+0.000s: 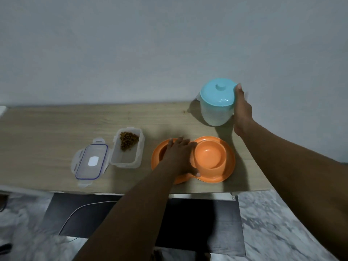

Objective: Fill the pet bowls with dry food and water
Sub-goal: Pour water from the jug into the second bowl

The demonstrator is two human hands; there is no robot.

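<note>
Since the right hand lies against the right side of the blue-lidded jug in the upper right of the frame with its fingers hidden behind it, I cannot tell if it has a real hold, and a weak one could let the jug tip when it is lifted. The left hand rests flat and relaxed over the left cup of the orange double bowl at the centre, so poured water may wet it or miss the empty right cup. If the lid is not tight, water may spill on the table.
</note>
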